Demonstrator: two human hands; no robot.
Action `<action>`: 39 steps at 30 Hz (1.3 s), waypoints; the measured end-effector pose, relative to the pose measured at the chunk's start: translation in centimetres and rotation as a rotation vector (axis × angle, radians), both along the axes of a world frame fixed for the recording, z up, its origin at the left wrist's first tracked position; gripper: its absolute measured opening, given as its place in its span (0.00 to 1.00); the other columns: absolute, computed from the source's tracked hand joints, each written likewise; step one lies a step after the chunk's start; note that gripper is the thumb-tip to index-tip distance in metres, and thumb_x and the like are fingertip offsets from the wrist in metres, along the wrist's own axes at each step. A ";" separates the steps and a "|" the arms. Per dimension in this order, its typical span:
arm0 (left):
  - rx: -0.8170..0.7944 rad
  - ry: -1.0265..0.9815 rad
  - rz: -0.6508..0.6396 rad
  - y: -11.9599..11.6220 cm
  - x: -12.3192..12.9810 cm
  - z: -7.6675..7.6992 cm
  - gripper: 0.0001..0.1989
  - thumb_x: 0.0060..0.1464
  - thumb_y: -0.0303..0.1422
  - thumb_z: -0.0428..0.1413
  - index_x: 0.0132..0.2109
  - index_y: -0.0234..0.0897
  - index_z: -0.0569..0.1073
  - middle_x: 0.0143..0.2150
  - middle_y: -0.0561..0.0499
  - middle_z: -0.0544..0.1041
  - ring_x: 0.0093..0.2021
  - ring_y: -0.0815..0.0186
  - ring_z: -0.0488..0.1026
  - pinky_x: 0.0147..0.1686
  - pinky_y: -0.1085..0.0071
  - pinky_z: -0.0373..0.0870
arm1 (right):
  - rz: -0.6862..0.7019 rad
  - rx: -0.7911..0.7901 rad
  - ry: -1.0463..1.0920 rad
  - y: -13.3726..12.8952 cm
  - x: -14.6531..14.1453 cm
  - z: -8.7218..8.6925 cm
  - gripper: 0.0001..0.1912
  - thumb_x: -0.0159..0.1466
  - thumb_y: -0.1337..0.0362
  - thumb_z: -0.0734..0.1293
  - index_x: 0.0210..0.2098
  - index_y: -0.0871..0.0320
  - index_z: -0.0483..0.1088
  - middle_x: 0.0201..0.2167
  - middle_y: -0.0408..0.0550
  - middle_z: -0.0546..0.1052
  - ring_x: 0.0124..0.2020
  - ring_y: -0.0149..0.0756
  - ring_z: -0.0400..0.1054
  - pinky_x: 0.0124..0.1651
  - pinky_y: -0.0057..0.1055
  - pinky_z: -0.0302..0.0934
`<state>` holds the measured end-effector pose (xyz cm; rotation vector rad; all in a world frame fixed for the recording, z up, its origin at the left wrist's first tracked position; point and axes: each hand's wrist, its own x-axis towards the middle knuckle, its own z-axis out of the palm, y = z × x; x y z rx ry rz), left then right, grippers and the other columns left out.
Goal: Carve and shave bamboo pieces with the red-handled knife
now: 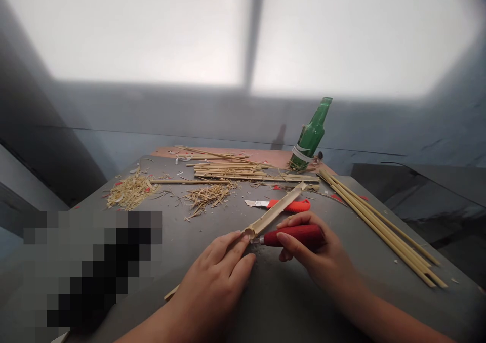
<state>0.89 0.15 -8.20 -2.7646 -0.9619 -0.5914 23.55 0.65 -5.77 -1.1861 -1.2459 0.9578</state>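
Note:
A split, hollowed bamboo strip (279, 209) lies slanting across the middle of the table. My left hand (224, 269) presses on its near part, with a short end showing below the wrist at the left. In my right hand (313, 247) is a red-handled tool (296, 235), its metal tip at the bamboo beside my left fingertips. The tip's exact shape is hidden. Just beyond, a red utility knife (290, 206) lies partly under the strip, blade pointing left.
Bamboo sticks (228, 170) lie behind the knife, with long ones (379, 226) at the right. Shavings (131, 191) are piled at the left and centre. A green bottle (310, 138) stands at the back. Pixelation masks the lower left.

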 end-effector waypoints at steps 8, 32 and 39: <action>0.037 -0.004 -0.007 0.0 0.1 0.0 0.16 0.69 0.31 0.46 0.56 0.36 0.74 0.64 0.46 0.74 0.65 0.54 0.68 0.60 0.58 0.72 | 0.014 0.005 0.021 0.0 0.1 -0.2 0.18 0.54 0.53 0.79 0.34 0.54 0.72 0.30 0.43 0.78 0.22 0.32 0.73 0.26 0.29 0.74; 0.082 -0.047 -0.011 0.0 0.2 -0.3 0.16 0.69 0.30 0.45 0.54 0.36 0.74 0.62 0.44 0.75 0.64 0.54 0.69 0.59 0.57 0.73 | 0.029 0.025 0.062 0.0 0.0 -0.1 0.17 0.54 0.55 0.80 0.34 0.54 0.72 0.29 0.42 0.79 0.21 0.32 0.75 0.26 0.29 0.74; 0.119 -0.080 0.010 0.0 0.1 -0.2 0.15 0.70 0.31 0.45 0.53 0.37 0.75 0.61 0.45 0.76 0.62 0.54 0.72 0.57 0.56 0.76 | 0.070 0.017 0.069 0.1 0.2 -0.2 0.17 0.55 0.55 0.79 0.35 0.54 0.72 0.32 0.43 0.80 0.22 0.33 0.76 0.27 0.30 0.74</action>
